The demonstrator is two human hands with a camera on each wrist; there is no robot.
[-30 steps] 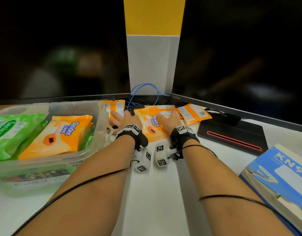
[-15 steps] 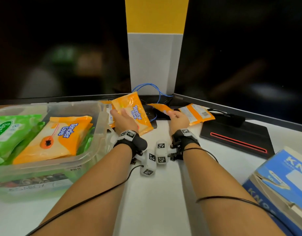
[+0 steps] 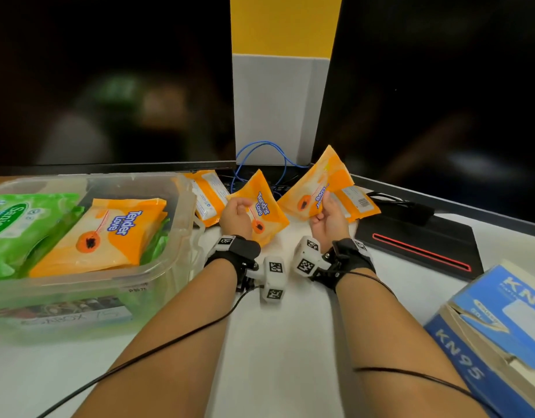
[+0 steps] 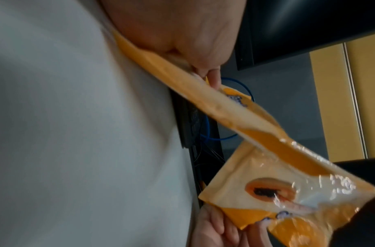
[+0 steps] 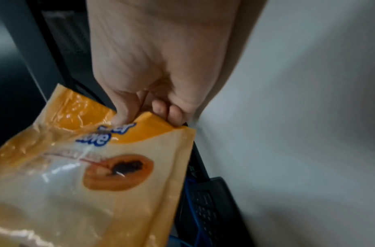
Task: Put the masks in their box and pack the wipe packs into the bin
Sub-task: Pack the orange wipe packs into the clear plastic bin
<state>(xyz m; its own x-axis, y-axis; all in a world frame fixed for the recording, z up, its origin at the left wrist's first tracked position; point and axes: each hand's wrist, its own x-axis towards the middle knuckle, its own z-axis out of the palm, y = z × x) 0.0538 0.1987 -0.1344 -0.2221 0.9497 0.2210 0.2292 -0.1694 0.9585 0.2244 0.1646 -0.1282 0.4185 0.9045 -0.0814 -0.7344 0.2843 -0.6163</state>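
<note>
My left hand grips an orange wipe pack lifted off the table, seen edge-on in the left wrist view as the pack. My right hand pinches a second orange wipe pack by its corner, the same pack in the right wrist view. Two more orange packs lie on the table, one by the bin and one behind my right hand. The clear plastic bin at the left holds an orange pack and a green pack.
A blue KN95 mask box lies at the right front. A black flat case with a red line sits behind it. Two dark monitors stand at the back, with blue cables between them.
Both hands have lifted a pack each off the table. The left pack came up first; the right hand has now raised its pack as well.
</note>
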